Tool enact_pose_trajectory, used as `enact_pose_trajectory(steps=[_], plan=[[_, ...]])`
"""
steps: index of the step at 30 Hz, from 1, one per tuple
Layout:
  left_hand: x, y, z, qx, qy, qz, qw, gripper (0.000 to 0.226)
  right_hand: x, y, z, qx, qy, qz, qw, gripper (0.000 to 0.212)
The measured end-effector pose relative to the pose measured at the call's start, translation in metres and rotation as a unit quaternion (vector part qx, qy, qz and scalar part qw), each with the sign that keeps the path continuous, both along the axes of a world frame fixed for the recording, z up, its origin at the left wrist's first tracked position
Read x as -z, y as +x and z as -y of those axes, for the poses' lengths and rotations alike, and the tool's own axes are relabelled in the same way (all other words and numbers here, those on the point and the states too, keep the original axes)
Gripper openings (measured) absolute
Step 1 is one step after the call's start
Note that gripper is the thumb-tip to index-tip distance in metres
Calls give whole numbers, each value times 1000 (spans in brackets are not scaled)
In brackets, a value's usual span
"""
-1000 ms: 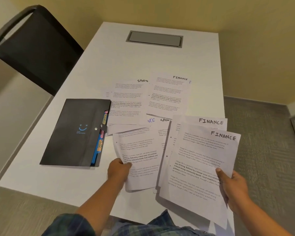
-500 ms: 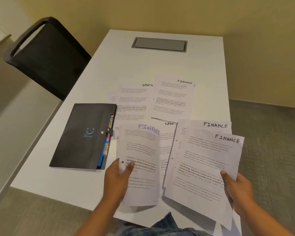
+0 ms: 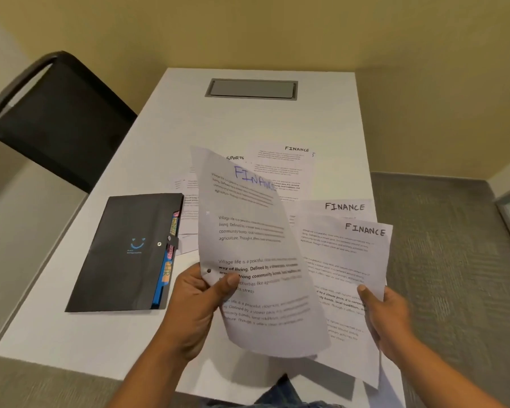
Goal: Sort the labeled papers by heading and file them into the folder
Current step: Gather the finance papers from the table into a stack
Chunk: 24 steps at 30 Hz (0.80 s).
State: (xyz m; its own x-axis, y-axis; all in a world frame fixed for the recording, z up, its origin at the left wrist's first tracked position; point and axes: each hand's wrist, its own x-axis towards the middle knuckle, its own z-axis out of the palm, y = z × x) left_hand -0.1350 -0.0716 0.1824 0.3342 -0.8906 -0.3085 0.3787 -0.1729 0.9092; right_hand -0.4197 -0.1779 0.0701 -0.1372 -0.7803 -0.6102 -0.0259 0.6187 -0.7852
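Fingers [image 3: 231,279] of the left hand [image 3: 195,307] pinched a sheet headed FINANCE in blue [image 3: 256,251], lifted above the white surface [image 3: 189,128]. Right hand [image 3: 386,313] gripped two more FINANCE sheets [image 3: 354,260]. Left of them lay the closed black folder [image 3: 124,251]; other papers [image 3: 289,169] lay beyond.
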Motion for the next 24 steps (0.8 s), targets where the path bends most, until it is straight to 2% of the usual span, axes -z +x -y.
enact_pose_trajectory(steps=[2, 4, 7, 9, 13, 16, 18, 20, 21, 23, 24], plan=[[-1, -6, 3, 34, 0, -52, 998, 60, -3, 4, 2, 0, -4, 17, 1000, 20], [-1, -12, 6, 57, 26, -66, 996, 52, -6, 7, 3, -8, -4, 31, 999, 13], [3, -24, 11, 67, 109, 3, 992, 26, -12, 11, 7, -24, -3, 36, 999, 6], [11, -29, 13, 65, 158, 55, 984, 17, -18, 14, 11, -29, -11, 35, 999, 1], [23, -31, 13, 31, 196, 85, 976, 9, -33, 24, 15, -46, -29, 73, 996, 19], [30, -30, 12, 17, 199, 126, 972, 6, -42, 29, 15, -49, -34, 98, 993, 22], [34, -26, 12, 8, 222, 218, 950, 16, -47, 32, 15, -50, -39, 109, 992, 22], [39, -20, 14, -1, 238, 311, 920, 44, -50, 35, 13, -57, -40, 118, 991, 22], [39, -16, 16, -6, 241, 327, 914, 57, -53, 38, 12, -63, -42, 123, 990, 22], [36, -7, 22, 1, 236, 266, 935, 67, -59, 44, 10, -76, -48, 133, 987, 24], [35, -2, 26, 14, 228, 207, 951, 61, -62, 47, 9, -84, -53, 139, 985, 25]])
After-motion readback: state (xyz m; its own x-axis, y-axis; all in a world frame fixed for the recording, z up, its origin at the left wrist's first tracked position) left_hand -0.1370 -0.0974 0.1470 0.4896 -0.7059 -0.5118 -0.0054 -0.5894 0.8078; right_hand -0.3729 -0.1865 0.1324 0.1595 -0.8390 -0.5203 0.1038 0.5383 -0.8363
